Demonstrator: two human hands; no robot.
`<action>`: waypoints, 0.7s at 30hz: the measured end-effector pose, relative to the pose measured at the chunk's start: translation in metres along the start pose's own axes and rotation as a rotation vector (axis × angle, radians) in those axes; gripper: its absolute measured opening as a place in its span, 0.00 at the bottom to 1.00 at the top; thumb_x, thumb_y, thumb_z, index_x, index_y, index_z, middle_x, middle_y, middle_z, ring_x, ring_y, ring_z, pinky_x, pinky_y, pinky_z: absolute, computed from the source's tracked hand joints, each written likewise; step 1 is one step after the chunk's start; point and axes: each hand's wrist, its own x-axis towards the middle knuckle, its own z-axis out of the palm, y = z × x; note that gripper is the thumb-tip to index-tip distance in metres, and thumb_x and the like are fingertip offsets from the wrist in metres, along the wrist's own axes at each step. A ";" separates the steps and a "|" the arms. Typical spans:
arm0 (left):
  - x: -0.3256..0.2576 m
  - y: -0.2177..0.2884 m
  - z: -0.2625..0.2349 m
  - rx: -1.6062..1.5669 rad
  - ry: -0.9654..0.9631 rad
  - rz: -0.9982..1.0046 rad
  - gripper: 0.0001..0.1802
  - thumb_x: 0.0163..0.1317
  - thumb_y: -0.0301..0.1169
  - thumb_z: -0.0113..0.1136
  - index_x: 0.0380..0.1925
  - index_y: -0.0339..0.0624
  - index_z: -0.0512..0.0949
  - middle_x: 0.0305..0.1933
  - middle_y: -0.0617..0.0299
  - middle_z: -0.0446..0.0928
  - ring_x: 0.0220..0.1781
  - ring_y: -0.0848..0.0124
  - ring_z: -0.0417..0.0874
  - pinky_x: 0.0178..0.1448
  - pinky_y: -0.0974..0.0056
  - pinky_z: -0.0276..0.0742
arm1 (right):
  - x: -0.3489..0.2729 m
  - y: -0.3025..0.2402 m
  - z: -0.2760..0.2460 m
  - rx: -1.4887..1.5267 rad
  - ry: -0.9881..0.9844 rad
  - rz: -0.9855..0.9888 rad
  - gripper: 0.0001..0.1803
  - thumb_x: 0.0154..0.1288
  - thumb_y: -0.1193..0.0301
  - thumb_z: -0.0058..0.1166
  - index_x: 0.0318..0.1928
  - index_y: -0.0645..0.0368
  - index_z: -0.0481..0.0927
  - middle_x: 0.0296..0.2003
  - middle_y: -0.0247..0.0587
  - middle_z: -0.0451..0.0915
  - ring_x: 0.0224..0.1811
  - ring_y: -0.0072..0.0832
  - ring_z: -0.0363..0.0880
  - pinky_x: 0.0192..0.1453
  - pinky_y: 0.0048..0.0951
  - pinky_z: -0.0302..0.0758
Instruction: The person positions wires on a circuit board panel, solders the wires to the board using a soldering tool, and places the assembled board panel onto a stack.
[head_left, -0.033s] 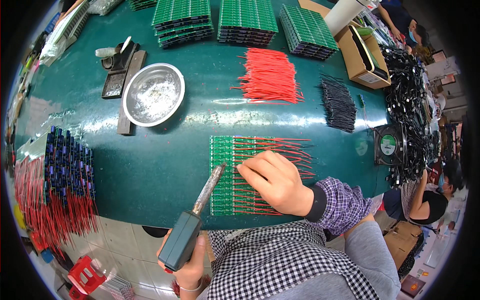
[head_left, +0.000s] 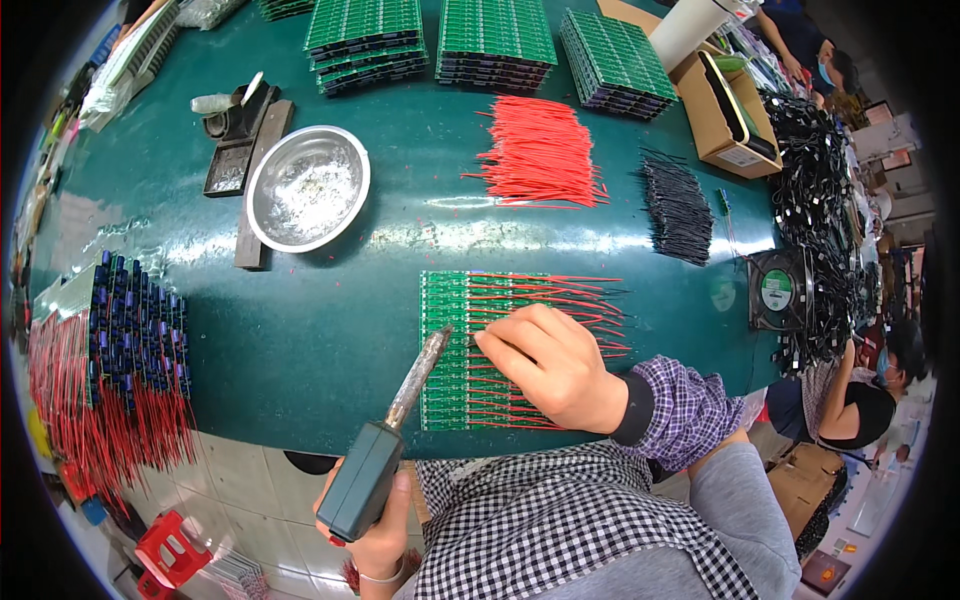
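My left hand (head_left: 385, 525) is closed round the dark green handle of a soldering iron (head_left: 362, 480). The iron's tip touches or hovers just over the green circuit board panel (head_left: 432, 395), left of my right fingertips; contact is hard to tell. Over the panel's right part, my right hand (head_left: 560, 365) pinches with thumb and forefinger close to the tip. Whatever is between those fingers is hidden. Red wires (head_left: 585, 281) with dark ends run in rows from the panel toward the right, partly under my right hand.
Beyond the panel lie bundles of red wires (head_left: 540, 150) and black wires (head_left: 677, 208). A metal bowl (head_left: 262, 205) stands left of them, beside an iron stand (head_left: 232, 135). Board stacks (head_left: 495, 45) line the back. Wired boards (head_left: 140, 330) sit left, a small fan (head_left: 778, 290) right.
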 end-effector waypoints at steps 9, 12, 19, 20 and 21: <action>0.004 0.009 0.000 0.039 -0.045 0.045 0.14 0.48 0.21 0.73 0.36 0.27 0.83 0.34 0.50 0.83 0.31 0.64 0.84 0.37 0.64 0.78 | -0.004 -0.003 0.002 0.013 -0.008 0.017 0.16 0.48 0.77 0.62 0.40 0.68 0.82 0.35 0.41 0.79 0.36 0.33 0.78 0.38 0.30 0.79; 0.003 0.006 0.000 0.026 -0.046 0.037 0.13 0.48 0.21 0.72 0.35 0.28 0.83 0.33 0.51 0.82 0.30 0.64 0.83 0.35 0.64 0.77 | -0.004 -0.003 0.002 0.016 -0.006 0.016 0.16 0.48 0.77 0.61 0.40 0.68 0.82 0.34 0.41 0.79 0.36 0.32 0.78 0.37 0.30 0.79; 0.004 0.009 0.001 0.061 -0.085 0.064 0.12 0.47 0.20 0.72 0.34 0.28 0.83 0.31 0.53 0.81 0.28 0.63 0.83 0.33 0.64 0.75 | -0.005 -0.002 0.004 0.011 -0.012 0.007 0.16 0.48 0.77 0.61 0.40 0.69 0.82 0.34 0.41 0.78 0.35 0.32 0.77 0.37 0.30 0.78; 0.004 0.010 0.001 0.075 -0.093 0.070 0.12 0.47 0.20 0.71 0.33 0.29 0.83 0.31 0.53 0.81 0.28 0.63 0.83 0.32 0.64 0.75 | -0.005 -0.002 0.004 0.011 -0.012 0.008 0.16 0.48 0.77 0.61 0.40 0.69 0.82 0.34 0.41 0.78 0.35 0.32 0.77 0.37 0.30 0.78; 0.004 0.009 0.001 0.076 -0.094 0.070 0.12 0.47 0.20 0.71 0.33 0.29 0.83 0.31 0.53 0.81 0.28 0.63 0.83 0.32 0.64 0.75 | -0.005 -0.003 0.004 0.004 -0.015 0.007 0.16 0.48 0.77 0.61 0.40 0.69 0.82 0.34 0.41 0.78 0.35 0.32 0.77 0.37 0.30 0.78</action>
